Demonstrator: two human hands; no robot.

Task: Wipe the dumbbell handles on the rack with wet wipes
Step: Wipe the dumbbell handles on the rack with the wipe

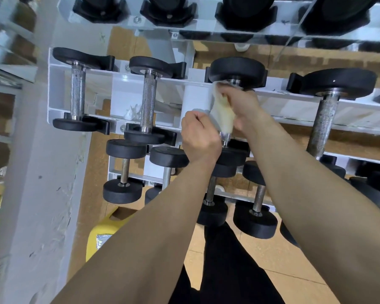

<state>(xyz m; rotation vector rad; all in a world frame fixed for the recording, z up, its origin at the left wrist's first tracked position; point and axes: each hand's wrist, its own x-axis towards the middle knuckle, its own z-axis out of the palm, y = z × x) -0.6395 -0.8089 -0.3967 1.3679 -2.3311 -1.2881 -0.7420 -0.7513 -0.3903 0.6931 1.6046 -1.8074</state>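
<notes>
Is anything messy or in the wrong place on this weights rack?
Yes. A crumpled white wipe lies loose on the white rack, on its middle shelf just left of the second dumbbell handle, with no hand on it. It looks left behind; the right hand grips a different, yellowish wipe.

Both bare forearms are reaching forward. The right hand point(246, 106) is gripping a wipe point(223, 116); the left hand point(199, 137) is curling tight against it, fingertips hidden.

The left grip point(200, 137) and right grip point(244, 108) are bare, like both forearms point(316, 194); the trousers point(228, 270) are black.
</notes>
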